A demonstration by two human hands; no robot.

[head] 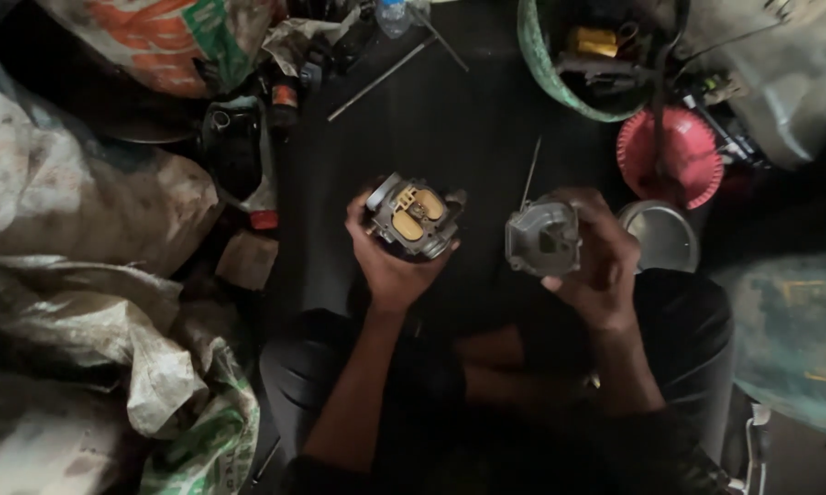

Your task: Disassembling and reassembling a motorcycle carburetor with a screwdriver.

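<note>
My left hand (pixel 390 261) grips a grey metal carburetor body (pixel 413 218), turned so its open underside with two yellow floats faces up. My right hand (pixel 596 261) holds a grey metal bowl-shaped cover (pixel 543 238), its hollow side toward me. The two parts are held apart, a hand's width between them, above the dark floor. My knees in dark trousers sit below the hands.
Dirty woven sacks (pixel 74 275) pile up on the left. Bottles and cans (pixel 266 137) stand near them. Thin metal rods (pixel 381 78) lie at the top. A green basket of tools (pixel 569 64), a red disc (pixel 683 151) and a round metal lid (pixel 662 234) sit on the right.
</note>
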